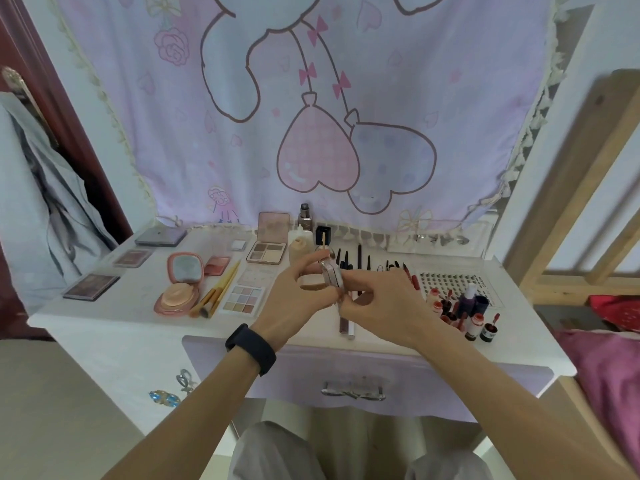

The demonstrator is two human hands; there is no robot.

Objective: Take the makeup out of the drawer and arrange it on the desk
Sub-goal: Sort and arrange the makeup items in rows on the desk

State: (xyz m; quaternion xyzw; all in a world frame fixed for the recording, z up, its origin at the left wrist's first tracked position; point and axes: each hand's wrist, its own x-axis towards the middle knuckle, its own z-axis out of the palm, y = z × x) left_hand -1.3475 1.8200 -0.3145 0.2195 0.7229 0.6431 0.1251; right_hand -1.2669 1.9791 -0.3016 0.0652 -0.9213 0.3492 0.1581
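Both hands hold a small pinkish compact case point(331, 276) edge-up above the middle of the white desk point(104, 317). My left hand point(298, 303), with a black wristband, grips its left side. My right hand point(377, 306) pinches its lower right edge. Under the hands the lavender drawer point(346, 372) shows its front and handle. Makeup lies on the desk: an eyeshadow palette point(243, 299), brushes point(216, 296), a round pink compact point(178, 296) and an open palette with mirror point(268, 249).
Dark flat palettes point(90, 286) line the desk's left side. Black pencils point(349, 259), a lash tray point(450, 282) and small red bottles point(460, 317) fill the right. A lip gloss tube point(346, 323) lies near the front edge. A wooden bed frame point(571, 202) stands at right.
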